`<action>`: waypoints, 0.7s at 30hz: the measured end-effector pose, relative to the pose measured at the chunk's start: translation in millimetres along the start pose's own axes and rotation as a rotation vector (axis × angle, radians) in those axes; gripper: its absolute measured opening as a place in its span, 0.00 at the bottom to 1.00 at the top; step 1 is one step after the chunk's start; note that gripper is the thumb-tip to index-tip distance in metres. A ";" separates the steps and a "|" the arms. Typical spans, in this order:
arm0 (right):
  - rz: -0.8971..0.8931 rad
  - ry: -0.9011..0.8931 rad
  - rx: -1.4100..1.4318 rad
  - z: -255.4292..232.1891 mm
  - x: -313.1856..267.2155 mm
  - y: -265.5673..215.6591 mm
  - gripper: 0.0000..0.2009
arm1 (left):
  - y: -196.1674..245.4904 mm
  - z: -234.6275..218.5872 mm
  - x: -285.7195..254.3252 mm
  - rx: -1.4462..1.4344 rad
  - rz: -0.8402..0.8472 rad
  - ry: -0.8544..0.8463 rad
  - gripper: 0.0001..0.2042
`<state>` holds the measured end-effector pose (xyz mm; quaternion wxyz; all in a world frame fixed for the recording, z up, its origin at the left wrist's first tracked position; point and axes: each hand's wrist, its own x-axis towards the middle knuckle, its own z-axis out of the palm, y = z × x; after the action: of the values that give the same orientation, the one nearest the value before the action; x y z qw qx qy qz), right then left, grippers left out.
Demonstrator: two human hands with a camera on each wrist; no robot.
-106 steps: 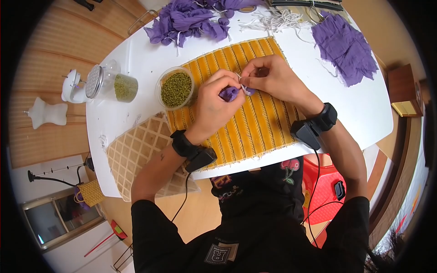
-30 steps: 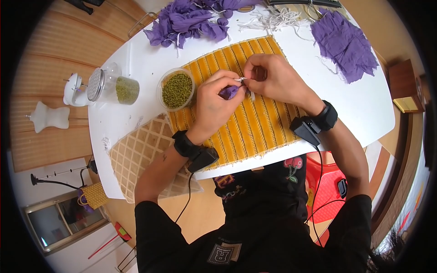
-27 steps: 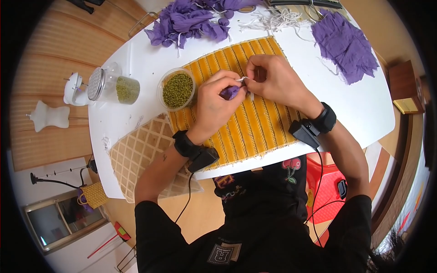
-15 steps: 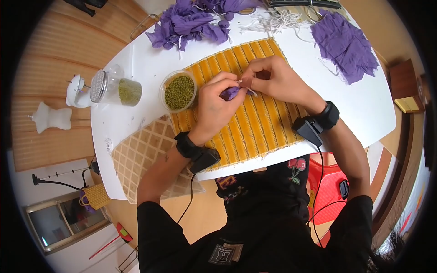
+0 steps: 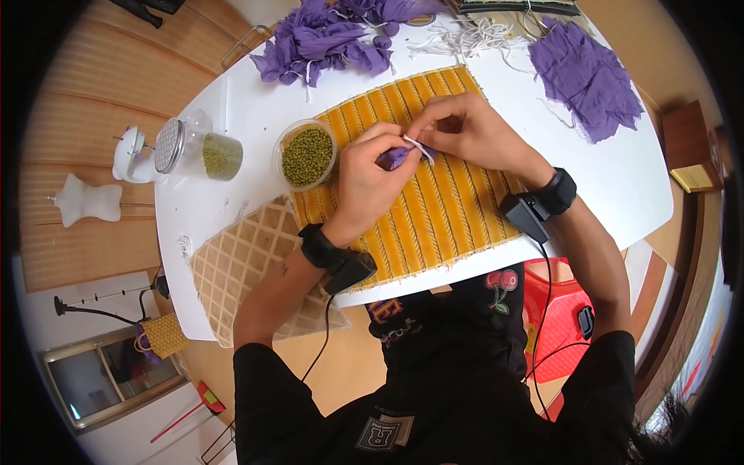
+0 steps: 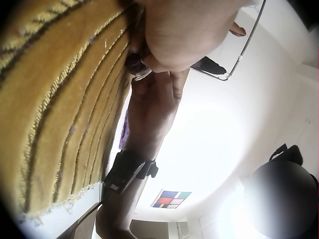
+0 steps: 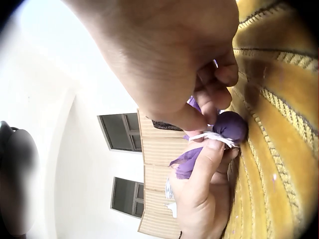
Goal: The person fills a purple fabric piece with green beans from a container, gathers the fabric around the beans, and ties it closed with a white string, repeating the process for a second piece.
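Your left hand [image 5: 368, 178] comes in from the lower left, its forearm slanting up and inward across the front edge of the counter [image 5: 604, 205], the back of the hand turned up. The fingers are curled round the purple cloth bundle [image 7: 230, 126], clamped on it, with the thumb pressing at the white string [image 5: 419, 147] beside the rounded end. That bundle is held over the yellow striped mat [image 5: 434, 221], its loose cloth showing on the other side of the string.

Your right hand [image 5: 477, 139] reaches in from the lower right, forearm angled up and inward, wrist behind the hand and knuckles raised. The thumb and first fingers are brought together, clamped on the white string; the other fingers are bent inward. Both sets of fingertips meet closely at the string.

A black band sits on each wrist. The tub of green beans [image 5: 308, 155] stands just beside your left hand, at the mat's left side. Purple cloths [image 5: 322, 39] lie beyond the mat, well apart from your hands.
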<state>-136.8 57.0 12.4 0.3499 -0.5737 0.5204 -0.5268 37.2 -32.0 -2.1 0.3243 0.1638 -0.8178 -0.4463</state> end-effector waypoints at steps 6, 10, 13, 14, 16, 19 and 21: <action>0.105 0.022 -0.135 3.0 -1.2 -14.0 0.05 | 3.5 -3.0 -0.7 0.023 -0.033 -0.070 0.05; 0.111 0.032 -0.141 3.2 -2.1 -13.4 0.04 | 5.7 -3.1 -0.7 0.049 -0.036 -0.078 0.05; 0.150 0.037 -0.210 2.8 -2.1 -16.9 0.04 | 4.3 -2.4 -1.2 0.035 -0.032 -0.076 0.05; 0.135 0.040 -0.253 2.9 -2.1 -19.4 0.04 | 4.3 -2.3 -1.4 0.036 -0.033 -0.075 0.05; 0.119 0.043 -0.296 3.0 -2.0 -21.9 0.03 | 4.5 -2.1 -1.6 0.027 -0.044 -0.081 0.05; 0.068 0.040 -0.351 3.3 -2.8 -21.2 0.03 | 5.6 -2.1 -2.1 0.037 -0.042 -0.088 0.05; 0.004 0.024 -0.329 2.5 -3.0 -16.1 0.03 | 2.1 -0.4 -1.5 0.043 -0.014 -0.062 0.05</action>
<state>-130.4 62.9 26.5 0.2462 -0.6160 0.6049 -0.4405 38.7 -30.3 -0.7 0.2922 0.1626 -0.8357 -0.4357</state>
